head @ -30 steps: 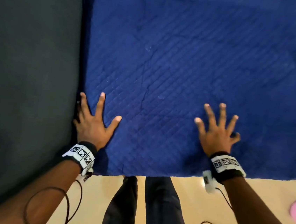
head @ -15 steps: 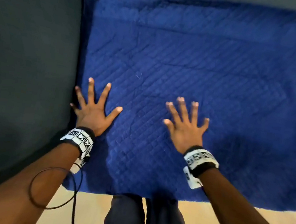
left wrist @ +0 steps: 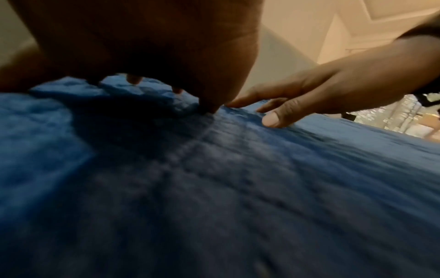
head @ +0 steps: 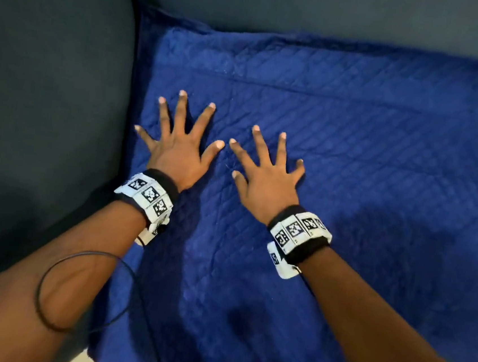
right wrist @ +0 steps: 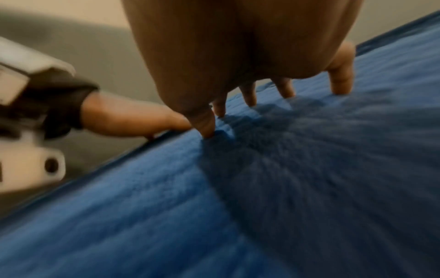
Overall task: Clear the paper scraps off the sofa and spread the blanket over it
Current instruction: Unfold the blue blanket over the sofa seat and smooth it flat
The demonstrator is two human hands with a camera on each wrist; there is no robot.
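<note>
The left hand (head: 177, 156) and right hand (head: 264, 183) are pressing flat, fingers splayed wide, on the blue blanket (head: 348, 192); they are lying closer together than a second ago, thumbs nearly touching. The blanket is covering the dark sofa (head: 48, 102) seat, reaching the backrest.

Support: dark grey sofa (head: 48, 102), with armrest at the left and backrest along the far side.
On it: quilted blue blanket (head: 350, 177) spread flat over the seat, left edge against the armrest, near edge hanging over the front.
</note>
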